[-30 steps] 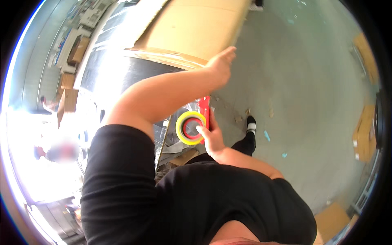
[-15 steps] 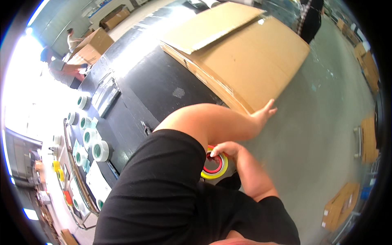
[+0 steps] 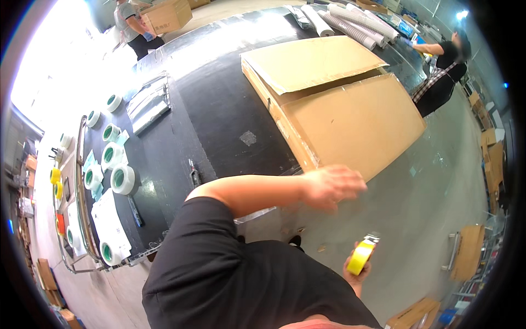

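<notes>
A large flat cardboard box (image 3: 356, 120) lies on the black table (image 3: 216, 115). Its two top flaps cover it, and the far flap's edge stands up slightly along the seam. My left hand (image 3: 334, 186), a little blurred, reaches across at the box's near corner with fingers stretched out and nothing in them; whether it touches the cardboard I cannot tell. Low on the right, apart from the box, my right hand (image 3: 356, 278) grips a yellow tape roll (image 3: 360, 259) with a metallic-looking piece at its top end.
White tape rolls with green cores (image 3: 122, 179), a dark cutter-like tool (image 3: 194, 174) and a clear-wrapped dark packet (image 3: 149, 104) lie on the table's left. Ribbed grey tubes (image 3: 350, 27) lie at the back. Co-workers stand at right (image 3: 441, 77) and far left (image 3: 131, 24). A metal rail (image 3: 81, 192) edges the left.
My right hand has moved with the tape roll away from my body, out to the right. My left hand has shifted slightly left and down from the box corner. The view has turned.
</notes>
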Tool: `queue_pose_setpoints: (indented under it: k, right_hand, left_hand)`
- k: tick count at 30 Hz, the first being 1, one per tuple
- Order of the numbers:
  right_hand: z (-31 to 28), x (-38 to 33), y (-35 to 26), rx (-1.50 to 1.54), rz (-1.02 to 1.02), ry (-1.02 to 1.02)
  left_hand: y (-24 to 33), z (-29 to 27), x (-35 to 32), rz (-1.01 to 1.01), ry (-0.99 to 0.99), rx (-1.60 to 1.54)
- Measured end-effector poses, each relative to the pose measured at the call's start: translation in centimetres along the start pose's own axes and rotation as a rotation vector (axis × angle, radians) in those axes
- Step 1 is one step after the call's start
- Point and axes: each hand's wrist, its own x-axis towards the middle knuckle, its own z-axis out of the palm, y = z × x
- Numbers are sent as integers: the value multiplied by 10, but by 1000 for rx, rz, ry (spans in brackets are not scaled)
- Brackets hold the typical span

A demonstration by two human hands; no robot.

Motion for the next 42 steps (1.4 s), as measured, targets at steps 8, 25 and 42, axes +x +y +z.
queue_pose_setpoints:
  k: [8,25,42]
  right_hand:
    - [64,207,-60,-162,-134,-87]
    - [104,321,-27,-279,-672,468]
    - [175,334,109,-137,-148,290]
  left_hand:
    - [-202,-142,-203,-1339,1035,274]
    - [-329,-177,-250,-1188,1431,-671]
    - [-220,-208,-240,-1560,637,1117]
